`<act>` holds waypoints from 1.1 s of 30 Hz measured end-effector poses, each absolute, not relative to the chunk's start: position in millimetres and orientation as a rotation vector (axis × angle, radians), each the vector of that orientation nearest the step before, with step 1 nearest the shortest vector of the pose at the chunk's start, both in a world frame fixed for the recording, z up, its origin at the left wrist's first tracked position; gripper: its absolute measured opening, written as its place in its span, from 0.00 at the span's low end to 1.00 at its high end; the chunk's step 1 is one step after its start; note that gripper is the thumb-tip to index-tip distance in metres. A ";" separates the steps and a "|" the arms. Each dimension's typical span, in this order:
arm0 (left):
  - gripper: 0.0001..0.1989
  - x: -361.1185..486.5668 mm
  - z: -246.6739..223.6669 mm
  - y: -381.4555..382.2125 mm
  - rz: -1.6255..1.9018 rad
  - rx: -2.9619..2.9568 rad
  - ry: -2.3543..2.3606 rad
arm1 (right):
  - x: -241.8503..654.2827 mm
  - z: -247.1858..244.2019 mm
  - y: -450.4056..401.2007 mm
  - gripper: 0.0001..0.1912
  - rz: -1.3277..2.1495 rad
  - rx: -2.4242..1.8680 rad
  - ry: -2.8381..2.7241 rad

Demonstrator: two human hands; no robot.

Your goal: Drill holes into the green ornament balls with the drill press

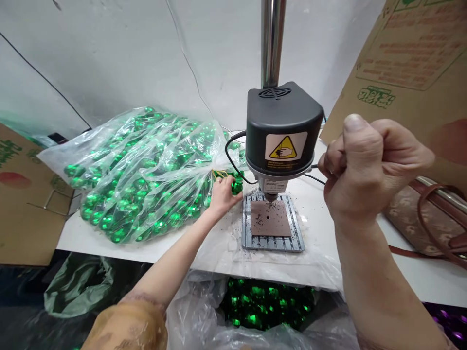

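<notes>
My left hand (223, 195) reaches to the gathered mouth of a clear plastic bag (127, 146) full of shiny green faceted balls. Its fingers are bent and its thumb stands apart from them, beside a few green balls (237, 183) at the bag's mouth; the fingertips are partly hidden. A yellow tie (220, 173) lies by the fingers. On the right, my right hand (365, 170) is closed in a fist round the feed handle of a small black drill press (282, 129). Below the chuck (270, 196), a brown square plate (270, 218) with a hole rests on the slotted base (297, 240).
Dark shavings are scattered over the base. An open bag of green balls (268, 304) is below the table edge. Cardboard boxes (412, 63) stand at both sides. A patterned handbag (412, 214) with a brown strap lies at right. A steel column (272, 43) rises behind.
</notes>
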State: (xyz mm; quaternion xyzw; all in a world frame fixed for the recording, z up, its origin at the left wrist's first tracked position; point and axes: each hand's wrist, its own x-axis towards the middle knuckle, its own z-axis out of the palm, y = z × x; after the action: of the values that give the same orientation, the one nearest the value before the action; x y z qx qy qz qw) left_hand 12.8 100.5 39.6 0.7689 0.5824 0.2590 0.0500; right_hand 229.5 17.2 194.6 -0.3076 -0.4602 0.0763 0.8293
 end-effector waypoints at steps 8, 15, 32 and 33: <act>0.26 40.3 18.9 48.2 1.046 1.302 1.057 | 230.5 195.2 16.8 0.22 0.181 -0.640 -0.986; 0.25 37.3 29.2 34.8 0.988 1.737 0.974 | 233.4 192.4 19.3 0.24 0.161 -0.650 -1.015; 0.28 46.6 19.7 45.2 0.937 1.932 0.976 | 235.9 184.9 20.2 0.25 0.090 -0.754 -1.083; 0.29 48.0 18.1 45.3 0.935 1.923 0.989 | 236.1 185.0 19.9 0.25 0.103 -0.754 -1.077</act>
State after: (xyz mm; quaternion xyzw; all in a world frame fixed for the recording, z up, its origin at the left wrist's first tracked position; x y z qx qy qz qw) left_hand 48.0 45.3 18.1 0.7540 0.3878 0.3666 0.3830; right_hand 236.1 19.9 185.0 -0.3504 -0.5004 0.0480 0.7902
